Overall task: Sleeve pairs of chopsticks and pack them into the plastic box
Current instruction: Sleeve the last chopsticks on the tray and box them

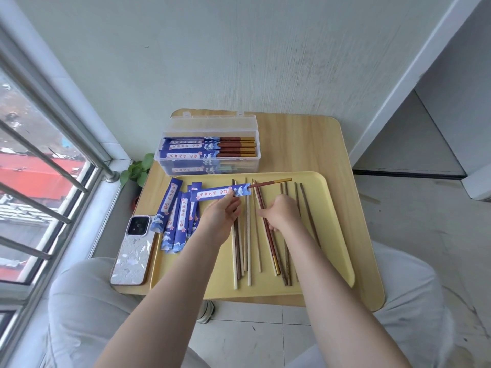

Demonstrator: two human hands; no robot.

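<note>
My left hand [221, 213] holds a blue paper sleeve [212, 193] above the yellow tray [332, 224], with a red, gold-tipped chopstick [271, 182] sticking out of its right end. My right hand [280, 212] lies palm down over the loose chopsticks [248, 248] on the tray, its fingers on a red chopstick [269, 240]. Empty blue sleeves [178, 216] lie piled on the tray's left side. The clear plastic box [210, 152] stands behind the tray, lid open, with several sleeved pairs inside.
A phone [134, 251] in a pale patterned case lies at the wooden table's [318, 144] left front corner. A small green plant [138, 168] sits between table and window. The wall is close behind the table; my knees are under its front edge.
</note>
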